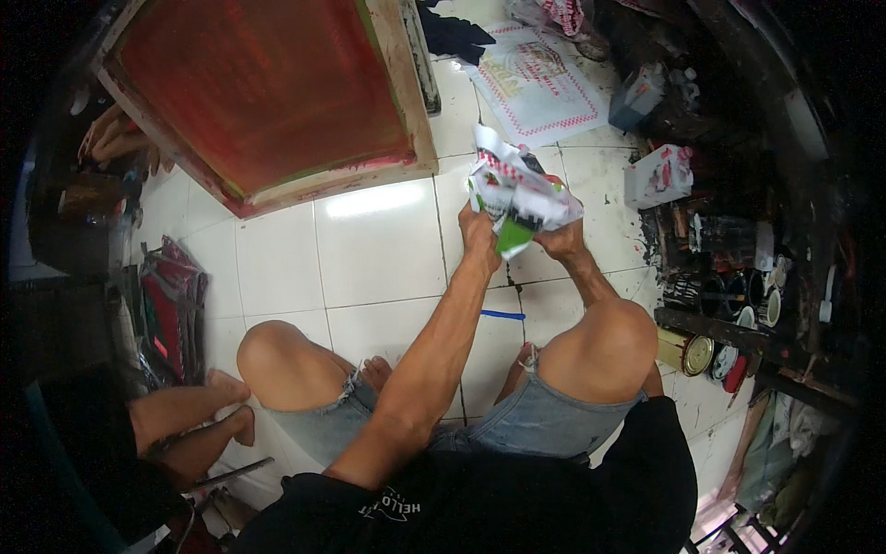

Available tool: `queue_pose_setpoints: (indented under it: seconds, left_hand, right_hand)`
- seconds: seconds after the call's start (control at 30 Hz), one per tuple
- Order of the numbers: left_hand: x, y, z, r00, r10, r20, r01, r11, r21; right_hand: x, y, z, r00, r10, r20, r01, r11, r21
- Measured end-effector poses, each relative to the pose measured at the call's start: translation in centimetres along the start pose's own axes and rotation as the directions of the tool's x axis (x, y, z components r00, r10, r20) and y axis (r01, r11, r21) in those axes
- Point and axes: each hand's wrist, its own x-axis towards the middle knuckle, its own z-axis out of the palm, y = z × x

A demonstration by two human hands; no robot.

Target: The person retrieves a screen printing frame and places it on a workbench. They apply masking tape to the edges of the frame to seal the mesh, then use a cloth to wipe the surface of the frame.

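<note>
Out in front of me I hold a crumpled white sheet (517, 198) with green, red and black print. Whether it is paper or plastic I cannot tell. My left hand (476, 233) is closed round its near left edge. On the opposite side my right hand (561, 242) grips it, with the fingers partly hidden behind the folds. The sheet is bunched up and slightly blurred. Below it, a thin blue stick (503, 315) lies on the tiles between my feet.
A large wooden frame with a red-stained screen (268, 88) leans at upper left. Beyond my hands lies a flat printed sheet (540, 88). A white jug (659, 175) and paint cans (685, 351) line the right side. Another person's legs (189, 415) are at lower left.
</note>
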Motion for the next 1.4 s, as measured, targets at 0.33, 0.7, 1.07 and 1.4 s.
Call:
queue_pose_setpoints:
  seconds: [0.33, 0.7, 1.07, 1.4]
  left_hand:
    - [-1.4, 4.2, 1.0, 0.907, 0.174, 0.383, 0.007, 0.905, -0.426]
    - [-8.0, 19.0, 9.1, 0.992, 0.129, -0.002, -0.129, 0.991, 0.040]
    - [-27.8, 39.1, 21.3, 0.998, 0.060, 0.025, -0.065, 0.900, 0.431]
    - [-36.1, 48.6, 30.4, 0.962, -0.088, 0.260, -0.030, 0.908, 0.418]
  right_hand:
    - [6.3, -3.4, -0.1, 0.944, 0.331, 0.002, -0.330, 0.942, -0.061]
    - [10.4, -16.9, 3.6, 0.983, 0.155, 0.100, -0.095, 0.891, -0.443]
    - [10.0, -47.4, 10.4, 0.780, 0.437, -0.448, -0.422, 0.896, 0.140]
    - [15.9, -64.7, 4.1, 0.971, 0.222, -0.082, -0.237, 0.920, -0.311]
